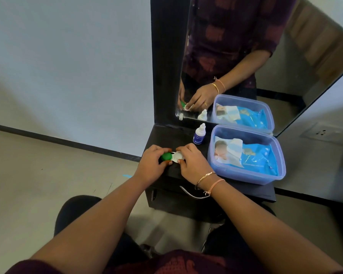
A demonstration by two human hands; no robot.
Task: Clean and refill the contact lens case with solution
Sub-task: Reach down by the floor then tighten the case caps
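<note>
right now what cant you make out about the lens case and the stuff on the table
- Lens case: head view, left hand and right hand cover its ends; whether the white side is capped or holds liquid is unclear.
- Solution bottle: label too small to read.
- Blue packet in the plastic tub: print blurred.

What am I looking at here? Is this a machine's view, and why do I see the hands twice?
No machine: a person wears a camera on the head, looking down at their own two bare hands. The left hand grips the green cap of a contact lens case, while the right hand holds the white end. They work over a small black table. Behind the hands stands a small solution bottle, and to the right a clear plastic tub holds a blue packet. The second set of hands is just a reflection in the mirror standing against the wall.
</note>
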